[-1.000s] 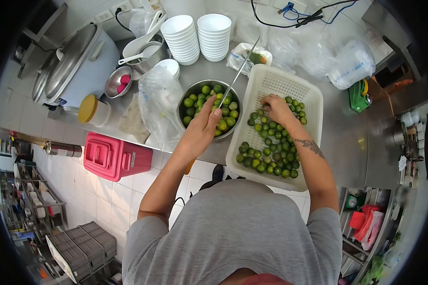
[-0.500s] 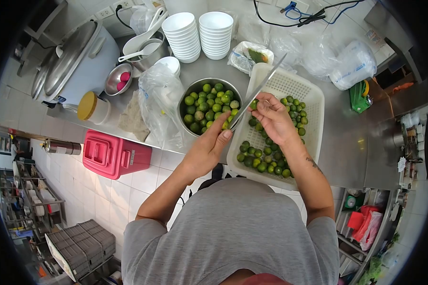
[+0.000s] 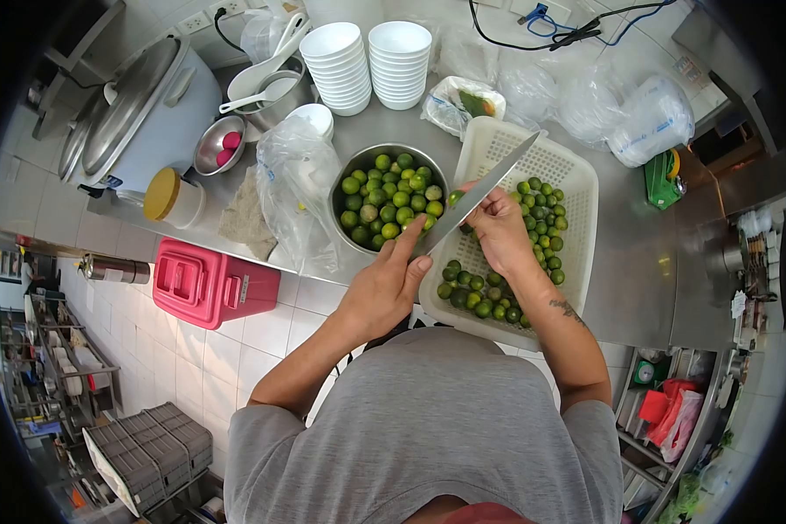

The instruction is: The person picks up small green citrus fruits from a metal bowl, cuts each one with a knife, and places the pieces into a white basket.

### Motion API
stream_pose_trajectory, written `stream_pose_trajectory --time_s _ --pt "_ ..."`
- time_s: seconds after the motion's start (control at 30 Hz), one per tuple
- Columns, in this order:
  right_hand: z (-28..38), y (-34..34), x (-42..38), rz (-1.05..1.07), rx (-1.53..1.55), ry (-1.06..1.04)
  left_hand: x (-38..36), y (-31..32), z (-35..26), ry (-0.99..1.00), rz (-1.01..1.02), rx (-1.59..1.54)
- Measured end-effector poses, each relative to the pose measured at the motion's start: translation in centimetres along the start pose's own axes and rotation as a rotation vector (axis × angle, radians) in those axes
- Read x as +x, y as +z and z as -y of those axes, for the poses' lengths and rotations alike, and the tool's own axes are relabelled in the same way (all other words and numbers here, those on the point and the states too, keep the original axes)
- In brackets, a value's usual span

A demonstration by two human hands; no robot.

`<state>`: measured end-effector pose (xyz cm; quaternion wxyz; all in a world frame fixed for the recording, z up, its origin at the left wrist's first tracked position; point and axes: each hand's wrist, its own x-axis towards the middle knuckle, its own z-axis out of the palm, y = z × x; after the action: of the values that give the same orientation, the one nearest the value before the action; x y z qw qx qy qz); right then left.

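My left hand (image 3: 382,286) grips the handle end of a long kitchen knife (image 3: 491,181), its blade slanting up to the right. Behind the blade, my right hand (image 3: 501,234) has its fingers closed on a small green lime (image 3: 455,199), partly hidden by the knife. Left of the blade stands a steel bowl (image 3: 334,189) heaped with green limes (image 3: 395,192). A cream perforated plastic basket (image 3: 571,162) lies under my right hand and forearm, with more limes (image 3: 546,218) spread over its bottom.
Two stacks of white bowls (image 3: 399,65) stand behind the steel bowl. A clear plastic bag (image 3: 297,188), a yellow-lidded tub (image 3: 160,196) and a large lidded pot (image 3: 170,113) are on the left. Below the counter sits a red bin (image 3: 192,284).
The knife has turned so its blade shows broader and now overlaps my right fingers and the lime. My right hand has tilted, with its back now more toward the camera.
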<state>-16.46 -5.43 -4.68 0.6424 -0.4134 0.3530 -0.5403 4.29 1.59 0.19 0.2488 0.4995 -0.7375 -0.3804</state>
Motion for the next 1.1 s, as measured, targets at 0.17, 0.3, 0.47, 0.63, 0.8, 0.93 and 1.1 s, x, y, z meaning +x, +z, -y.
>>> stream_pose_trajectory --time_s 0.17,0.3,0.47,0.63,0.8,0.93,1.1 --pt "0.1 0.3 -0.2 -0.021 -0.04 -0.016 0.5 -0.3 -1.8 -0.143 0.051 -0.013" --pt "0.0 2.1 -1.1 0.019 -0.15 0.015 1.4 0.1 -1.4 -0.085 0.008 0.01" --pt "-0.2 2.2 -1.0 0.059 -0.153 0.021 2.3 0.0 -1.1 -0.035 -0.03 -0.106" --pt "-0.6 2.5 -0.8 0.105 -0.135 0.033 3.5 0.1 -0.5 -0.016 -0.069 -0.224" --pt "3.4 0.6 1.7 0.065 -0.462 -0.085 4.7 -1.5 -1.1 -0.107 -0.048 -0.222" --pt "1.7 -7.6 5.8 0.08 -1.179 -0.117 5.4 -1.3 0.9 -0.102 -0.093 -0.222" --pt "-1.9 -11.0 5.6 0.272 -1.579 -0.104 4.3 -1.3 0.9 -0.112 -0.07 -0.275"
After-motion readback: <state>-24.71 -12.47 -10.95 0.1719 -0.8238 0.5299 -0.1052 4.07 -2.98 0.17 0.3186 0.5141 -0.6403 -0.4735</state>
